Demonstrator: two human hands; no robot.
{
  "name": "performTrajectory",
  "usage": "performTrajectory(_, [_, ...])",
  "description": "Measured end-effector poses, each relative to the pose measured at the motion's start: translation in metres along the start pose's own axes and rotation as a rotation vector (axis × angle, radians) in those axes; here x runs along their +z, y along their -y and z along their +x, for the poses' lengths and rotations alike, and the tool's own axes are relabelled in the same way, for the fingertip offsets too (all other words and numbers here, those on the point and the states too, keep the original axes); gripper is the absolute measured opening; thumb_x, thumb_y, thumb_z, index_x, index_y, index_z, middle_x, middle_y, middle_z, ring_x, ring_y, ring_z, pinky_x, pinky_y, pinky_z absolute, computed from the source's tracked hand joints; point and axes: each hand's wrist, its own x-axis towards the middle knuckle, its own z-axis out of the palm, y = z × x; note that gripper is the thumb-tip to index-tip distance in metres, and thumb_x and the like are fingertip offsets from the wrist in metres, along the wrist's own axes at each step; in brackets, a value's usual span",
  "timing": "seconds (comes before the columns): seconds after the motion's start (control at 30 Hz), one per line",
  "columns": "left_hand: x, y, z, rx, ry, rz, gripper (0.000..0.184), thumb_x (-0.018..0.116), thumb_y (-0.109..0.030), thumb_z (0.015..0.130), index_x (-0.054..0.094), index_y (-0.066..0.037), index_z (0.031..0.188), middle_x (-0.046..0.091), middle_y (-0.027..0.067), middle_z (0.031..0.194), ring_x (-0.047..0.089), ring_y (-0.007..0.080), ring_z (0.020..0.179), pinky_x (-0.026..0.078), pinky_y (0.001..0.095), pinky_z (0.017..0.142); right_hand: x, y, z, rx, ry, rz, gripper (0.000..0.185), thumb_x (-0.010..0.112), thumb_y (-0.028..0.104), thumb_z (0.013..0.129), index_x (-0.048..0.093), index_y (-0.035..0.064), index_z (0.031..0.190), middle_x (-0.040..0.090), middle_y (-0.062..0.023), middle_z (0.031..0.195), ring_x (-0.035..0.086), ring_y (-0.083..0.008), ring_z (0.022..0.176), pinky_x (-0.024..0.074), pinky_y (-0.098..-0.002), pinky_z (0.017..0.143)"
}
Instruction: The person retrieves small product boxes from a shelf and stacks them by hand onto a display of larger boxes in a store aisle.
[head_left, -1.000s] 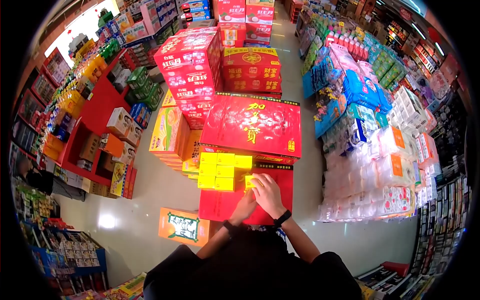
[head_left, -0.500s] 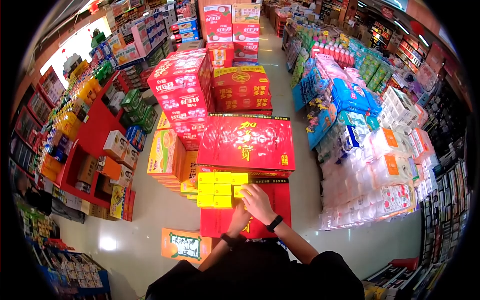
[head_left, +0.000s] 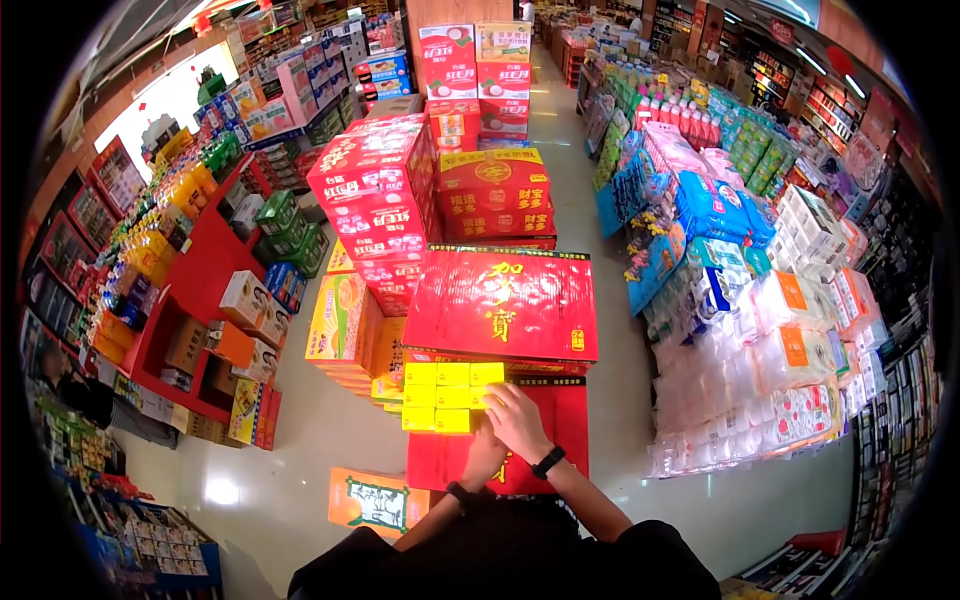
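Small yellow boxes (head_left: 437, 398) lie side by side in rows on the front red carton (head_left: 557, 425). My right hand (head_left: 517, 420) reaches in from the right, its fingers curled onto the yellow box at the right end of the middle row. Just below, my left hand (head_left: 484, 456) is by the lower right corner of the block. Its fingertips are partly covered by the right hand and the boxes, so its grip is hidden. Behind the boxes stands a taller red carton with gold characters (head_left: 500, 310).
Stacked red and white drink cartons (head_left: 370, 190) rise at the back left. An orange carton (head_left: 378, 500) sits on the floor at lower left. Plastic-wrapped paper packs (head_left: 750, 400) line the right side. Red shelving (head_left: 205, 285) with bottles and boxes runs along the left.
The whole view has shifted slightly, so the scene sits a little lower and further right. Both hands keep nearly the same place at the yellow boxes; their rows look unchanged.
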Motion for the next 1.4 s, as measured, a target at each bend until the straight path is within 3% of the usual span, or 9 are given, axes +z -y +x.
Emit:
performTrajectory(0.1, [0.005,0.016,0.004,0.094,-0.029,0.022,0.051,0.062,-0.015,0.099,0.042,0.002,0.144,0.055,0.0369,0.134,0.059,0.0553,0.119,0.053,0.0575,0.093,0.000,0.000,0.001,-0.003,-0.009,-0.016,0.020,0.074,0.003,0.087,0.070,0.0053,0.106,0.067,-0.0102,0.125,0.066,-0.0313,0.117,0.0589,-0.0413,0.095])
performTrajectory(0.37, [-0.001,-0.012,-0.001,-0.073,-0.006,0.048,0.048,0.060,-0.024,0.102,0.045,-0.002,0.142,0.059,0.0344,0.132,0.062,0.0552,0.114,0.054,0.0580,0.088,0.002,-0.004,-0.003,-0.021,0.001,-0.024,0.023,0.075,0.003,0.086,0.069,0.0039,0.109,0.065,-0.0113,0.128,0.065,-0.0313,0.118,0.0590,-0.0412,0.096])
performTrajectory(0.63, [0.004,-0.015,0.002,-0.027,-0.051,0.070,0.048,0.061,-0.024,0.103,0.046,0.000,0.141,0.059,0.0352,0.130,0.061,0.0565,0.113,0.053,0.0600,0.086,-0.002,-0.002,0.000,-0.043,0.014,-0.037,0.027,0.073,-0.001,0.085,0.068,0.0032,0.112,0.064,-0.0128,0.128,0.064,-0.0329,0.120,0.0587,-0.0423,0.097])
performTrajectory(0.77, [0.008,-0.001,0.002,0.014,-0.105,0.048,0.044,0.062,-0.025,0.103,0.047,-0.001,0.137,0.059,0.0365,0.128,0.060,0.0580,0.114,0.052,0.0609,0.087,-0.004,0.001,-0.002,-0.016,0.036,-0.024,0.033,0.074,-0.003,0.082,0.067,0.0027,0.113,0.063,-0.0139,0.129,0.062,-0.0348,0.122,0.0578,-0.0432,0.100])
performTrajectory(0.93, [0.008,-0.005,0.003,0.061,-0.133,0.079,0.042,0.062,-0.026,0.102,0.049,-0.002,0.134,0.064,0.0362,0.121,0.063,0.0585,0.109,0.053,0.0609,0.084,-0.016,0.008,-0.011,0.007,0.039,-0.011,0.035,0.073,0.000,0.085,0.069,0.0027,0.120,0.063,-0.0146,0.135,0.060,-0.0357,0.126,0.0542,-0.0454,0.107])
performTrajectory(1.07, [0.016,0.014,0.003,-0.091,-0.125,0.131,0.047,0.063,-0.028,0.102,0.047,-0.008,0.141,0.062,0.0345,0.128,0.065,0.0566,0.107,0.056,0.0624,0.082,-0.028,0.008,-0.025,0.071,0.077,0.005,0.036,0.072,0.001,0.087,0.070,0.0024,0.122,0.063,-0.0151,0.137,0.060,-0.0360,0.127,0.0535,-0.0462,0.108])
performTrajectory(1.27, [0.018,0.005,-0.009,-0.016,-0.139,0.129,0.052,0.068,-0.027,0.099,0.047,-0.010,0.144,0.057,0.0280,0.137,0.067,0.0541,0.103,0.059,0.0588,0.080,-0.048,-0.005,-0.048,0.122,0.076,0.098,0.033,0.071,0.001,0.087,0.069,0.0027,0.120,0.064,-0.0178,0.136,0.061,-0.0402,0.127,0.0531,-0.0494,0.105])
performTrajectory(1.4, [0.026,-0.003,-0.027,-0.032,-0.157,0.184,0.055,0.071,-0.025,0.097,0.048,-0.009,0.144,0.058,0.0250,0.133,0.069,0.0496,0.100,0.059,0.0570,0.078,-0.061,-0.021,-0.070,0.103,0.122,0.128,0.030,0.075,0.004,0.087,0.070,0.0048,0.117,0.066,-0.0128,0.133,0.063,-0.0365,0.122,0.0548,-0.0469,0.104])
